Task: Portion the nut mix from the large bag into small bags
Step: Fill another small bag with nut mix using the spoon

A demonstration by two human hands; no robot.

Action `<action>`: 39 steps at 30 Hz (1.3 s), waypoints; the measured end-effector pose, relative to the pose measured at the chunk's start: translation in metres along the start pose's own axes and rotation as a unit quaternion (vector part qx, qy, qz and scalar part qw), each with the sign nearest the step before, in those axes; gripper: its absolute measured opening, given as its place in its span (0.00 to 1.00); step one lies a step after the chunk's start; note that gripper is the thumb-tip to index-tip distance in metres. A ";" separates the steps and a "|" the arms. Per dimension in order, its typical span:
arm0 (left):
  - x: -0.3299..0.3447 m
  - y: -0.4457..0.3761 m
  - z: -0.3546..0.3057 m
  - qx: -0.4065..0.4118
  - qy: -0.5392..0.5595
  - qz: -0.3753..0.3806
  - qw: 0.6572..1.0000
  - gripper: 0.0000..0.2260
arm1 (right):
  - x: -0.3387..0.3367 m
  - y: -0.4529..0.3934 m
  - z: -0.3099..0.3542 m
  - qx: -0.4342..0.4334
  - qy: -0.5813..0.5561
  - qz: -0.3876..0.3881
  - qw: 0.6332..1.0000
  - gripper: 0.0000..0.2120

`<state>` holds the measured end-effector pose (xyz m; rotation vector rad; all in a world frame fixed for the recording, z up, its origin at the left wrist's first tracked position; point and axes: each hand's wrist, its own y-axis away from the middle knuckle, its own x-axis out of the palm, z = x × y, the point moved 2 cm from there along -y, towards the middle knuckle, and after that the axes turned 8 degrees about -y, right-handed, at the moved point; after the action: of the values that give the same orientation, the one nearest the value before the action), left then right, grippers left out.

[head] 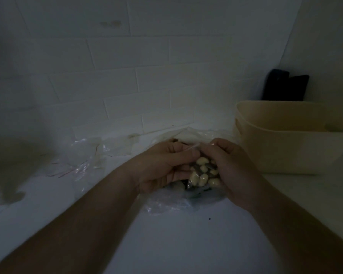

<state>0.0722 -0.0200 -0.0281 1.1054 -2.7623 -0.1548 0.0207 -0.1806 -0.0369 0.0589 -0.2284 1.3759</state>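
Observation:
A small clear bag [203,175] filled with pale nuts and a few dark pieces hangs between my two hands above the white counter. My left hand [162,165] pinches the bag's top strip from the left, thumb over fingers. From the right, my right hand [228,167] grips the same top edge and covers the bag's right side. Under and behind my hands lies the large clear bag [166,204], crumpled and open, with more nut mix showing inside it.
Several small clear bags [83,157] lie spread on the counter at left. A cream plastic bin [285,153] stands at right, with a dark object [283,86] behind it in the corner. A white tiled wall [127,76] closes the back.

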 end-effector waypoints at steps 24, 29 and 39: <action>-0.008 -0.006 -0.001 0.188 -0.139 -0.232 0.944 0.05 | -0.009 -0.006 0.000 -0.032 0.016 -0.019 0.999 0.17; -0.003 -0.007 0.003 0.160 -0.120 -0.195 0.960 0.07 | -0.014 -0.007 0.001 -0.060 0.019 -0.060 0.996 0.10; -0.001 -0.005 0.005 0.137 -0.102 -0.110 0.979 0.13 | -0.011 -0.008 -0.002 -0.031 -0.023 -0.055 0.998 0.04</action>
<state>0.0753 -0.0233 -0.0343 1.5467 -2.8949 0.0954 0.0266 -0.1927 -0.0401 0.0509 -0.3034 1.2576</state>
